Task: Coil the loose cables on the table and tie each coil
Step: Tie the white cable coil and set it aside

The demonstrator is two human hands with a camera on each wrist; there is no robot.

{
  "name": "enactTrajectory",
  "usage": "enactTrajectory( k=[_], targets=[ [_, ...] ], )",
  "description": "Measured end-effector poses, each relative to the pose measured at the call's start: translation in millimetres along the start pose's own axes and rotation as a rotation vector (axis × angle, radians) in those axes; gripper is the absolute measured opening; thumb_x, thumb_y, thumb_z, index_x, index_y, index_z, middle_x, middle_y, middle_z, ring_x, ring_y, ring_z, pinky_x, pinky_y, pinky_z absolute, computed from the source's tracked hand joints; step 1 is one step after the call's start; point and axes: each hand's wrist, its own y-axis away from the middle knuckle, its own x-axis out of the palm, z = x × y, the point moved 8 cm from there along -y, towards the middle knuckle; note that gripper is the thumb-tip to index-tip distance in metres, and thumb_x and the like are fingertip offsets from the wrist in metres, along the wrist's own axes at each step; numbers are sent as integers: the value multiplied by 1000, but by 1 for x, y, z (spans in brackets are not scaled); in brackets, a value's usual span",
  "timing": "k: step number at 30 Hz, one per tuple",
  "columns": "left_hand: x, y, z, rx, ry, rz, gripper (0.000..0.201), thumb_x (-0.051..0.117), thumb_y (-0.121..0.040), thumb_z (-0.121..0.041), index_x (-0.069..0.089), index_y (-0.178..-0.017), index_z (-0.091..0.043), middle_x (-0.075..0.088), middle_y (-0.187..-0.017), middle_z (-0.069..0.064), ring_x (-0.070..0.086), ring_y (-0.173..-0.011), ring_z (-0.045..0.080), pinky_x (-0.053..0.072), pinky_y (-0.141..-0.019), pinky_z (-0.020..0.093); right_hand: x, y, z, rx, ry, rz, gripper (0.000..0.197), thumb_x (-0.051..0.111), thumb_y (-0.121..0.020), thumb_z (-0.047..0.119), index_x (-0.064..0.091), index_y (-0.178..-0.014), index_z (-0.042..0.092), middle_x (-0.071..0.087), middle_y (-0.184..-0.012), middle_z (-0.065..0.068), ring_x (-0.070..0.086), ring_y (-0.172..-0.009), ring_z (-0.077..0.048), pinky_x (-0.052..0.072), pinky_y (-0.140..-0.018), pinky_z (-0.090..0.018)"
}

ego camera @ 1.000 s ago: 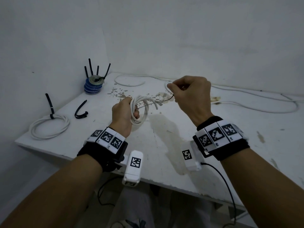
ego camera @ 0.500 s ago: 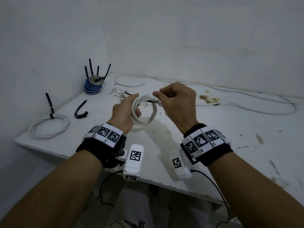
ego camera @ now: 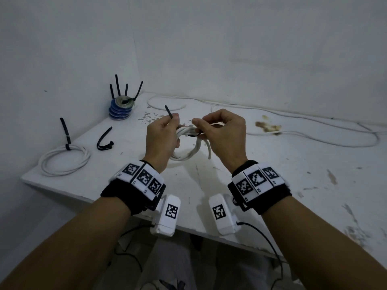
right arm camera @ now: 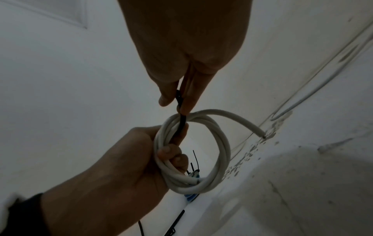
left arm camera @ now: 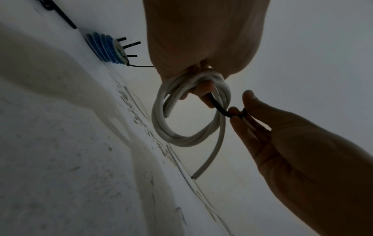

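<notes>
Your left hand gripping the white cable coil above the bench, black tie looped round the coil, your right hand pinching the tie's other end just beside the coil, tied coil lying well left of it

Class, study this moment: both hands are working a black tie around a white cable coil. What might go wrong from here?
1. The left hand grips the white coil on one side only; the loops may spring apart.
2. The right hand only pinches the black tie at the fingertips, so it may slip out.
3. One loose cable end hangs free and may stay outside the tie.
</notes>
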Motion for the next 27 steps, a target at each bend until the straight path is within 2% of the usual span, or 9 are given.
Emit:
enactTrajectory(
  k=[4, 8, 11, 13, 17, 19, 22, 25, 27],
  targets=[
    [-1, -4, -2, 86, -141, 13, 30, 54, -99, -14, 66, -126, -19, 70, -92, 9, 51, -52, 8, 44, -53, 24, 7, 0, -3, 31, 56, 82, 15, 83, -76, 5, 73, -86, 8, 75, -80, -6, 74, -71, -17, 62, -69, -31],
    [4, -4, -7, 126, -178, 106, 40, 54, -99, -13, 57, -135, -28, 71, -78, 14, 45, -51, 19, 41, -47, 27, 4, -1, -4, 30, 53, 44, 13, 81, -77, 5, 77, -88, 10, 76, -79, -1, 74, -72, -13, 62, -76, -34],
    [9, -6, -9, 150, -285, 168, 29, 52, -100, -15, 67, -121, -28, 66, -69, 6, 45, -49, 21, 41, -47, 29, 1, 1, -7, 51, 15, -32, 11, 81, -78, 5, 78, -88, 10, 76, -76, -1, 73, -71, -14, 61, -73, -30],
    [13, -4, -8, 188, -405, 240, 25, 51, -100, -17, 72, -113, -23, 69, -76, 7, 50, -51, 19, 45, -51, 28, -4, -1, -11, 87, -27, -84, 11, 80, -79, 4, 77, -87, 10, 75, -73, -2, 73, -71, -16, 60, -72, -29],
    [16, 6, -12, 317, -528, 319, 23, 53, -100, -21, 74, -109, -22, 74, -95, 1, 63, -81, 8, 48, -77, 23, -5, -5, -14, 116, 41, -33, 9, 80, -79, 6, 77, -84, 12, 74, -72, -2, 71, -65, -15, 59, -69, -29],
    [18, 8, -16, 353, -535, 335, 24, 53, -100, -21, 75, -110, -22, 72, -89, -6, 60, -76, 4, 43, -70, 13, -1, -5, -12, 104, 92, 21, 9, 81, -77, 8, 77, -80, 15, 74, -72, -1, 66, -60, -8, 59, -72, -30],
    [25, 12, -21, 411, -569, 378, 24, 53, -99, -18, 76, -93, -18, 69, -75, 1, 59, -70, 17, 41, -63, 23, 1, -6, -10, 98, 106, 27, 9, 81, -77, 8, 78, -85, 9, 76, -76, -3, 67, -63, -7, 60, -77, -33],
    [28, 12, -24, 415, -582, 397, 31, 52, -99, -16, 67, -73, -23, 60, -61, -8, 49, -57, 7, 35, -57, 22, -1, -6, -10, 96, 87, 9, 10, 80, -79, 6, 78, -89, 7, 76, -78, -4, 69, -67, -9, 60, -78, -32],
    [30, 13, -25, 410, -602, 401, 32, 52, -99, -16, 65, -74, -32, 59, -60, -10, 46, -55, 4, 34, -54, 20, -1, -5, -9, 91, 108, 17, 10, 80, -79, 6, 78, -89, 6, 76, -78, -5, 68, -65, -5, 59, -75, -28]
  ],
)
